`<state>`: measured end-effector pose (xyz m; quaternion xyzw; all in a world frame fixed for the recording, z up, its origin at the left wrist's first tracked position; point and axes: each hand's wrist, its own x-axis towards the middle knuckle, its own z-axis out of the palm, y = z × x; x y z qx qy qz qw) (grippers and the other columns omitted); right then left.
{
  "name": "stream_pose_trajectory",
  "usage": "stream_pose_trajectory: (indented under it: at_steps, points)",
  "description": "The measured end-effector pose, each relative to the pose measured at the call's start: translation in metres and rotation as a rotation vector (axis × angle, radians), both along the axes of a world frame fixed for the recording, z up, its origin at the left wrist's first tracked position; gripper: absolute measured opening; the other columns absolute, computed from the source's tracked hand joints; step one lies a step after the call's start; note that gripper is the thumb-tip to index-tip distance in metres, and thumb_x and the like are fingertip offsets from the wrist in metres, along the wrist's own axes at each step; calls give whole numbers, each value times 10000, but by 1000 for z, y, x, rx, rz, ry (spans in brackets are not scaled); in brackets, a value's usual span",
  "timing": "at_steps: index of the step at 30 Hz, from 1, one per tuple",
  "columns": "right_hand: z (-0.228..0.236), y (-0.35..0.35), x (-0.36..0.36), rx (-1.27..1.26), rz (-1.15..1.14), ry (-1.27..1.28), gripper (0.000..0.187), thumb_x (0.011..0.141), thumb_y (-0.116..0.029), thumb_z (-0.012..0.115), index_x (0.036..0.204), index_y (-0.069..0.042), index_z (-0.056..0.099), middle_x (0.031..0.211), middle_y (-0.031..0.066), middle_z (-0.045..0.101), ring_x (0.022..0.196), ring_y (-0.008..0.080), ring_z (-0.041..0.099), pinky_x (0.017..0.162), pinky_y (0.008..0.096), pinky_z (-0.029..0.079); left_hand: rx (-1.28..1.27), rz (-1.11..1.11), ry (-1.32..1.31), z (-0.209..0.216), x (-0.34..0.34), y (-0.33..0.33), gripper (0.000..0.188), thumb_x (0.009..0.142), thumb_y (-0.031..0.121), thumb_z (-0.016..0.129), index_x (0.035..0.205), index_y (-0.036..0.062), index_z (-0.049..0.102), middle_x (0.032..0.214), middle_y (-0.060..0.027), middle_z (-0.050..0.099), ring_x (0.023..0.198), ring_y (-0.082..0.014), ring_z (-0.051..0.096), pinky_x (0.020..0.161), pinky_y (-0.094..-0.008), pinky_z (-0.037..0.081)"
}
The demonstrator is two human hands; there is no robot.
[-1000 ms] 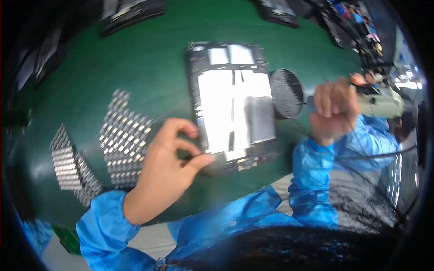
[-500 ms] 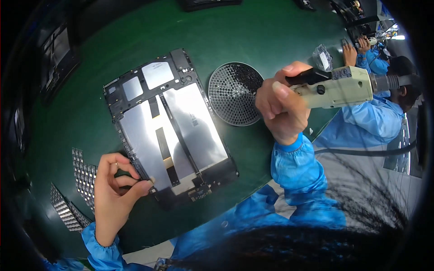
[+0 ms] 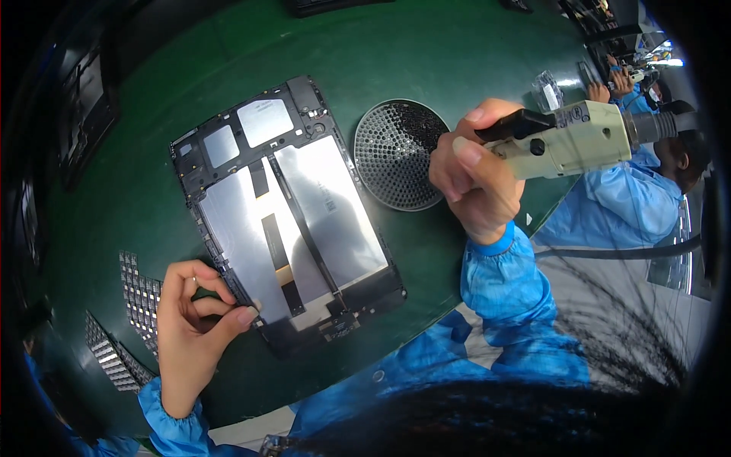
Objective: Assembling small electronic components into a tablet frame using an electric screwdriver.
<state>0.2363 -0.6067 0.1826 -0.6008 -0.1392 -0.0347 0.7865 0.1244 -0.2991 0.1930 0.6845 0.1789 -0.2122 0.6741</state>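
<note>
An opened tablet (image 3: pixel 335 221) lies tilted on the table, its silver metal plates, black frame and ribbon cables showing. At its lower left edge my left hand (image 3: pixel 190 331) pinches the frame between thumb and fingers. My right hand (image 3: pixel 480 183) is raised to the right of a round dish (image 3: pixel 381 156) full of small holes, with many dark screws gathered in its far right part. Held in that hand is a cream electric screwdriver (image 3: pixel 598 141) with a black lever. Its bit is not visible to me.
Strips of small components (image 3: pixel 141 301) lie left of my left hand on the green table (image 3: pixel 266 46). A small clear plastic bag (image 3: pixel 547 91) sits at the far right. Beyond the right edge, a co-worker in a blue sleeve (image 3: pixel 620 202) is bent over; other hands are behind.
The view has shifted slightly. Both hands keep their holds, and the tablet stays nearly where it was. The screwdriver remains raised beside the dish.
</note>
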Motion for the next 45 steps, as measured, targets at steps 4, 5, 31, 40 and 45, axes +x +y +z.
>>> stream_pose_trajectory:
  at_steps: [4, 5, 31, 40, 45]
  points:
    - [1, 5, -2, -35, 8, -29, 246, 830, -38, 573, 1052, -32, 467, 603, 43, 399, 402, 109, 339, 365, 262, 313, -113, 108, 89, 4, 1, 1, 474, 752, -145, 696, 1112, 16, 435, 912, -73, 532, 799, -142, 667, 710, -210, 558]
    - [1, 6, -3, -33, 14, -28, 246, 830, -38, 573, 1052, -32, 467, 603, 43, 399, 402, 109, 339, 365, 262, 313, -112, 114, 91, 3, 0, 2, 474, 752, -145, 696, 1112, 16, 435, 912, -73, 532, 799, -142, 667, 710, -210, 558]
    - [10, 157, -90, -214, 356, -139, 341, 876, -44, 527, 1167, -154, 386, 559, 13, 359, 378, 132, 364, 383, 283, 348, 30, -121, -348, -37, -12, 28, 349, 821, 17, 703, 1062, 4, 451, 876, -60, 573, 682, -111, 621, 573, -218, 489]
    - [11, 163, -91, -225, 403, -104, 288, 881, -41, 531, 1105, -137, 379, 556, 29, 389, 384, 132, 372, 381, 290, 340, 18, -98, -363, -36, -11, 25, 347, 815, 34, 714, 1043, 5, 454, 875, -62, 574, 674, -107, 615, 570, -219, 476]
    - [10, 166, -91, -200, 402, -93, 258, 883, -38, 534, 1066, -126, 375, 554, 39, 408, 388, 133, 377, 379, 294, 336, 3, -98, -356, -35, -8, 26, 343, 815, 15, 703, 1050, 4, 454, 874, -62, 574, 675, -111, 617, 574, -220, 478]
